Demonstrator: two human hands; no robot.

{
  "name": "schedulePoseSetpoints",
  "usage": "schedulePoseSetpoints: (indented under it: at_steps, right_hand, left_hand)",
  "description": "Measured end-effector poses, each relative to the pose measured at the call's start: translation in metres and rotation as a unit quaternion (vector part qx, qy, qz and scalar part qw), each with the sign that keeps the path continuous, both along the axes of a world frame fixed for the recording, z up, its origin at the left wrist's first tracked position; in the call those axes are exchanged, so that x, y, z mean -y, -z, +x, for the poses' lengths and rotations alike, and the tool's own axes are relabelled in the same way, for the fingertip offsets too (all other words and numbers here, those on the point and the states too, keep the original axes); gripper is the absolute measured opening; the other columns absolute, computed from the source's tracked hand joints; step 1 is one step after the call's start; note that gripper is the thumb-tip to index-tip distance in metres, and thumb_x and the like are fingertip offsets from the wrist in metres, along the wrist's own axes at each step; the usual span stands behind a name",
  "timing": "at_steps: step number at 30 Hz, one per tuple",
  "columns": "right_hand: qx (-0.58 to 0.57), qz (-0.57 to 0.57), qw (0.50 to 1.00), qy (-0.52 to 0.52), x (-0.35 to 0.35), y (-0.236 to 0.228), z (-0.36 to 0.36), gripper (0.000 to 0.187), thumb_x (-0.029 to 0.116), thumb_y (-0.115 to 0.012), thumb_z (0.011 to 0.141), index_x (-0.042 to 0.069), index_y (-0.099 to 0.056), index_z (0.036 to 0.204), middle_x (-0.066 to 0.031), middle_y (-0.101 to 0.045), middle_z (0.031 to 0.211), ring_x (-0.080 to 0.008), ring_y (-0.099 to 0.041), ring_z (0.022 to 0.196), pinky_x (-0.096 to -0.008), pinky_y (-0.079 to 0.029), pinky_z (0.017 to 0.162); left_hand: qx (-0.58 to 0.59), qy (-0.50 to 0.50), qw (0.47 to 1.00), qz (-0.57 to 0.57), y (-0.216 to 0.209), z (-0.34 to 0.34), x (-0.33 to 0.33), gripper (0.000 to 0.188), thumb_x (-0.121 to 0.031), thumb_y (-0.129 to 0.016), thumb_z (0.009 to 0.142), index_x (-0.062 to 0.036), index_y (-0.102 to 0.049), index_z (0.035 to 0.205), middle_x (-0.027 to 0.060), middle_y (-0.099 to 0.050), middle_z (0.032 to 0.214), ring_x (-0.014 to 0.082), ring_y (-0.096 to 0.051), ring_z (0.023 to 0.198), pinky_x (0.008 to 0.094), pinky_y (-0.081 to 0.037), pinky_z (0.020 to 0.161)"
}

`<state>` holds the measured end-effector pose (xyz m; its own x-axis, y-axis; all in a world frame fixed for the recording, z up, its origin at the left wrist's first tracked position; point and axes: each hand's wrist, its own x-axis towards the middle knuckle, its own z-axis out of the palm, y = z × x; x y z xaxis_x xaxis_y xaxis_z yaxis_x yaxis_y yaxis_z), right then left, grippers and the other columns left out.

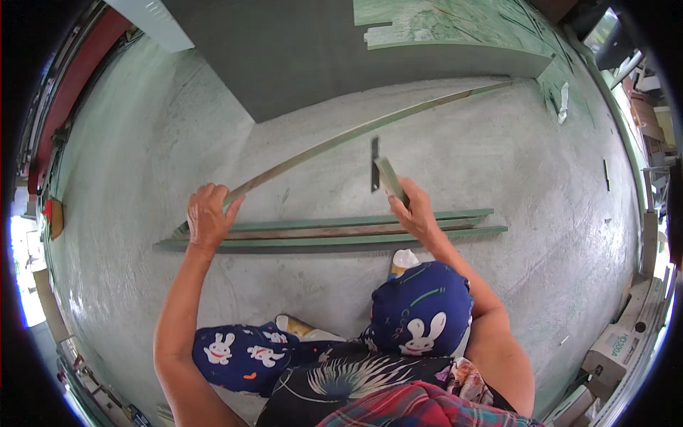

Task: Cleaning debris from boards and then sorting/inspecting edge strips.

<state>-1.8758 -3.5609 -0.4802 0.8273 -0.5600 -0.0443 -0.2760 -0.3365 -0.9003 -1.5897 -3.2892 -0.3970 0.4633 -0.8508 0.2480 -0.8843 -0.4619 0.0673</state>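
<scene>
My left hand (209, 212) is closed around the near end of a long thin strip (356, 132). From there the strip slants across the floor, up to the far right. In my right hand (416, 212) is a short greenish block-like tool (388, 178), with a dark flat bar (375, 165) at its far end. The bar and block are slightly blurred, so I cannot tell the tool's exact kind. Both hands are above several long green-edged strips (341, 240) lying side by side on the floor. The left hand covers part of their left end.
A large dark grey panel (284, 57) lies beyond the strip, with a green-streaked sheet (455, 25) behind it. A white scrap (563, 104) rests at the far right. Boxes (619, 341) line the right edge. My knee (421, 306) is close below the strips.
</scene>
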Motion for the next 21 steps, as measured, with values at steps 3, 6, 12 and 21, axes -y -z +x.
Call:
schedulePoseSetpoints:
  at_steps: [3,6,12,21]
  right_hand:
    - [-0.001,-0.031,0.997,-0.066,-0.002,-0.061,0.028,0.042,0.011,-0.056,0.08,0.004,-0.051,0.121,-0.0164,-0.058,0.099,-0.0303,-0.055,0.084,-0.0356,-0.044,0.073]
    - [0.101,-0.059,0.98,-0.164,-0.015,-0.087,0.058,0.043,0.013,-0.057,0.08,0.004,-0.051,0.122,-0.0176,-0.06,0.101,-0.0311,-0.057,0.084,-0.0377,-0.045,0.075]
    - [0.016,0.055,0.965,-0.254,-0.017,-0.078,0.079,0.048,0.017,-0.06,0.081,0.004,-0.049,0.126,-0.0144,-0.065,0.091,-0.0238,-0.061,0.076,-0.0331,-0.047,0.071]
    - [-0.009,0.236,0.971,-0.036,0.104,-0.022,0.012,0.041,0.02,-0.055,0.087,0.004,-0.05,0.125,-0.0049,-0.061,0.087,-0.0091,-0.057,0.065,-0.0228,-0.047,0.055]
  left_hand:
    - [0.011,-0.008,1.0,0.011,-0.028,-0.006,-0.012,0.025,-0.023,-0.07,0.072,-0.0038,-0.055,0.075,0.0112,-0.053,0.073,0.0307,-0.052,0.073,0.0405,-0.04,0.063]
    - [0.014,-0.024,0.999,0.021,-0.048,-0.012,-0.032,0.024,-0.022,-0.071,0.071,-0.0045,-0.055,0.075,0.0106,-0.053,0.073,0.0307,-0.052,0.073,0.0399,-0.039,0.063]
    - [0.046,-0.037,0.998,0.021,-0.065,-0.023,-0.07,0.023,-0.02,-0.072,0.066,-0.006,-0.055,0.073,0.0091,-0.052,0.072,0.0288,-0.052,0.072,0.0385,-0.037,0.064]
    - [0.039,-0.074,0.996,0.023,-0.054,-0.027,-0.098,0.03,-0.012,-0.072,0.06,-0.0062,-0.053,0.082,0.0095,-0.051,0.079,0.0289,-0.05,0.079,0.0387,-0.038,0.067]
